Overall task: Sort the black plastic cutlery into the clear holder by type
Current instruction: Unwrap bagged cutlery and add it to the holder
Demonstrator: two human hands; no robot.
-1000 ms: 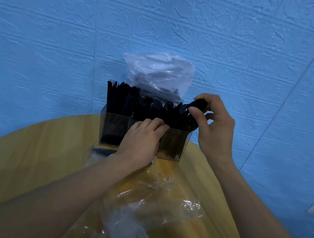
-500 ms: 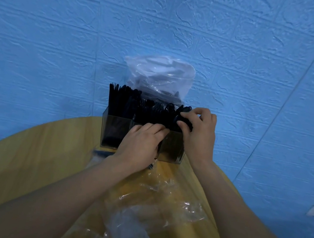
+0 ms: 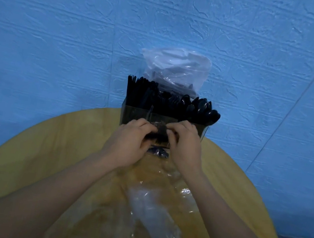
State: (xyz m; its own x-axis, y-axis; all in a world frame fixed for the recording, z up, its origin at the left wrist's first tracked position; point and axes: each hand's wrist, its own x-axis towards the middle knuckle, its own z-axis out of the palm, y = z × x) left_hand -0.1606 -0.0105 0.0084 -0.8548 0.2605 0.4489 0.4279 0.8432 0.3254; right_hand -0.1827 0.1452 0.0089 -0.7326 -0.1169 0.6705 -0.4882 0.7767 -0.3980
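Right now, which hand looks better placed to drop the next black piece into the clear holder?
Probably the right hand. Both hands grip the small black bundle in front of the clear holder, but the right sits nearer the spoon-filled end, while the left hand seems to steady the bundle.

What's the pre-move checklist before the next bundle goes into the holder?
1. Bundle held: left hand and right hand both grip the small cutlery bundle. Ok.
2. Type of pieces in the bundle: cannot tell.
3. Clear holder upright on the table: ok.
4. Room in the holder: packed with cutlery in every section; cannot tell.
5. Loose cutlery lying below the hands: not ok, unsorted.
6. Empty plastic bags lying under the forearms: not ok, clutter.
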